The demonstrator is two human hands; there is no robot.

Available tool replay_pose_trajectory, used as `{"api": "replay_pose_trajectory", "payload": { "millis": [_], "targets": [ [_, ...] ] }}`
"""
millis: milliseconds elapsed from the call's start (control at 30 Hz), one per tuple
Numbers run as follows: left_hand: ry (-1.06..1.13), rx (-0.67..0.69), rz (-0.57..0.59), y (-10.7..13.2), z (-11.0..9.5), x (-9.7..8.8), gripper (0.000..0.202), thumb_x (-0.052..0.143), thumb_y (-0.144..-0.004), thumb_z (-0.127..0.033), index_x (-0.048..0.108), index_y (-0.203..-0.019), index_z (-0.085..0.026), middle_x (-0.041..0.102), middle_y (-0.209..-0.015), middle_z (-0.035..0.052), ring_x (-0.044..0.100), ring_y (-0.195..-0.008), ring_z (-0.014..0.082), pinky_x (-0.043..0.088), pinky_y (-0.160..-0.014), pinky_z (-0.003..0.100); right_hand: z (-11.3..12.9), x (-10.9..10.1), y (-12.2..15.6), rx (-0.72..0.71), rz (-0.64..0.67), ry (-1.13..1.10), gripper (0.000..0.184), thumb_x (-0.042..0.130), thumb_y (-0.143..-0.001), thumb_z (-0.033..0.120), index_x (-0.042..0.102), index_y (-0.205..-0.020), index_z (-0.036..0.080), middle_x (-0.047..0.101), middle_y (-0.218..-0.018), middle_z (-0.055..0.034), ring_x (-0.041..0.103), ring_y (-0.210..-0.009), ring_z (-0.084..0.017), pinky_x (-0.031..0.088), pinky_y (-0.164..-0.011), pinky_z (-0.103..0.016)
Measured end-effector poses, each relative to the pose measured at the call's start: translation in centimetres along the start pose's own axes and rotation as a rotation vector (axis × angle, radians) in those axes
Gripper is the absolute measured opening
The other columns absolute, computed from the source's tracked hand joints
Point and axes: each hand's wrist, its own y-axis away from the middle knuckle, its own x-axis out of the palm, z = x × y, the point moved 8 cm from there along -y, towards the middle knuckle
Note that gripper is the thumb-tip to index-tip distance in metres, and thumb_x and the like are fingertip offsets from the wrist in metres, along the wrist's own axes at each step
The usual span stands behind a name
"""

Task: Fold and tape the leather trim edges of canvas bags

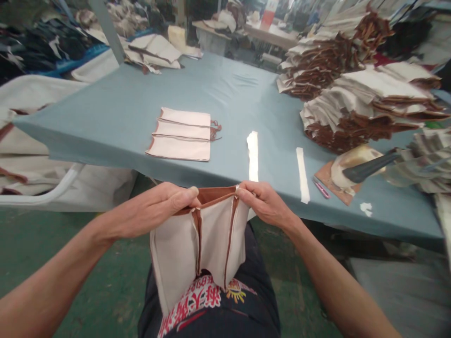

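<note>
A cream fabric piece with brown lining and brown seams (pixel 214 234) hangs in front of my lap, its top edge stretched between my hands. My left hand (pixel 165 204) pinches that edge on the left, thumb on top. On the other side my right hand (pixel 259 197) grips the edge near a seam, fingers closed. Between the hands the brown inside shows a little. Beyond them, a flat sewn cream panel with brown edging (pixel 183 136) lies on the blue-covered table (pixel 141 94), and a white strip (pixel 253 157) lies just past my right hand.
At right an iron (pixel 366 166) rests on a brown board, beside a small purple-handled tool (pixel 321 188) and another white strip (pixel 302 176). Tall piles of cream and brown pieces (pixel 352 103) rise behind. A white cart (pixel 38 89) of fabric stands left.
</note>
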Motion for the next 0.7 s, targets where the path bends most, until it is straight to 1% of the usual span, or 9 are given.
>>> {"api": "replay_pose_trajectory", "payload": {
  "millis": [67, 133, 200, 233, 300, 367, 467, 600, 700],
  "targets": [
    [0.059, -0.055, 0.068, -0.3, 0.7, 0.5, 0.058, 0.041, -0.109, -0.053, 0.069, -0.072, -0.018, 0.063, -0.067, -0.0013, 0.057, -0.063, 0.015, 0.046, -0.057, 0.022, 0.0, -0.3, 0.1, -0.015, -0.019, 0.002, 0.045, 0.051, -0.107, 0.045, 0.046, -0.068, 0.023, 0.041, -0.063, 0.0059, 0.036, -0.059, -0.011, 0.029, -0.057, -0.026],
    [0.119, -0.106, 0.146, -0.5, 1.4, 1.4, 0.058, 0.042, -0.108, -0.057, 0.062, -0.069, -0.02, 0.059, -0.065, -0.0011, 0.054, -0.06, 0.0156, 0.043, -0.053, 0.024, 0.2, -0.7, 0.4, -0.032, -0.036, 0.004, 0.044, 0.052, -0.106, 0.042, 0.045, -0.067, 0.023, 0.041, -0.063, 0.006, 0.035, -0.059, -0.011, 0.029, -0.057, -0.027],
    [0.134, -0.097, 0.209, -0.5, 1.3, 2.4, 0.055, 0.041, -0.109, -0.055, 0.06, -0.071, -0.02, 0.056, -0.065, -0.0016, 0.052, -0.058, 0.015, 0.039, -0.052, 0.024, 0.5, -1.0, 0.7, -0.053, -0.045, 0.021, 0.043, 0.052, -0.106, 0.039, 0.045, -0.067, 0.023, 0.042, -0.063, 0.0059, 0.036, -0.059, -0.011, 0.03, -0.058, -0.027],
    [0.087, -0.059, 0.199, -0.5, 1.0, 2.6, 0.053, 0.041, -0.109, -0.051, 0.058, -0.07, -0.02, 0.053, -0.064, -0.0025, 0.05, -0.057, 0.0139, 0.036, -0.052, 0.024, 0.7, -1.1, 0.9, -0.063, -0.045, 0.034, 0.042, 0.051, -0.107, 0.038, 0.046, -0.068, 0.023, 0.043, -0.063, 0.0057, 0.037, -0.059, -0.011, 0.031, -0.058, -0.027],
    [-0.115, 0.076, 0.094, -0.4, -0.2, 2.7, 0.045, 0.044, -0.107, -0.036, 0.051, -0.066, -0.021, 0.047, -0.061, -0.0045, 0.044, -0.054, 0.0115, 0.031, -0.053, 0.026, 1.2, -1.2, 1.4, -0.085, -0.034, 0.061, 0.041, 0.05, -0.107, 0.036, 0.047, -0.068, 0.023, 0.046, -0.063, 0.0051, 0.04, -0.059, -0.011, 0.033, -0.059, -0.027],
    [-0.39, 0.245, -0.081, 0.4, -1.8, 2.4, 0.038, 0.046, -0.103, -0.021, 0.046, -0.064, -0.021, 0.044, -0.058, -0.0059, 0.041, -0.052, 0.0107, 0.027, -0.054, 0.029, 2.0, -1.2, 1.9, -0.117, -0.021, 0.084, 0.039, 0.05, -0.107, 0.034, 0.051, -0.07, 0.022, 0.049, -0.064, 0.0044, 0.044, -0.06, -0.012, 0.035, -0.06, -0.027],
    [-0.654, 0.426, -0.255, 2.3, -3.1, 2.4, 0.038, 0.048, -0.104, -0.015, 0.048, -0.067, -0.023, 0.046, -0.058, -0.006, 0.042, -0.05, 0.012, 0.027, -0.053, 0.033, 3.4, -1.3, 2.5, -0.185, -0.026, 0.103, 0.036, 0.052, -0.109, 0.032, 0.059, -0.075, 0.021, 0.058, -0.068, 0.0024, 0.049, -0.061, -0.012, 0.037, -0.062, -0.027],
    [-0.696, 0.485, -0.295, 4.1, -2.7, 2.2, 0.04, 0.049, -0.111, -0.02, 0.05, -0.07, -0.023, 0.051, -0.062, -0.0048, 0.046, -0.053, 0.0131, 0.03, -0.055, 0.034, 4.4, -1.2, 2.5, -0.245, -0.021, 0.135, 0.034, 0.053, -0.11, 0.033, 0.065, -0.082, 0.02, 0.065, -0.074, -0.0002, 0.054, -0.066, -0.013, 0.039, -0.065, -0.027],
    [-0.672, 0.406, -0.32, 4.5, -2.3, 1.7, 0.037, 0.052, -0.112, -0.028, 0.06, -0.076, -0.023, 0.062, -0.068, -0.0024, 0.054, -0.062, 0.0159, 0.036, -0.063, 0.034, 4.1, -1.0, 2.0, -0.244, -0.011, 0.11, 0.036, 0.054, -0.11, 0.035, 0.064, -0.079, 0.02, 0.065, -0.074, 0.0005, 0.053, -0.065, -0.012, 0.038, -0.065, -0.026]
  ]
}}
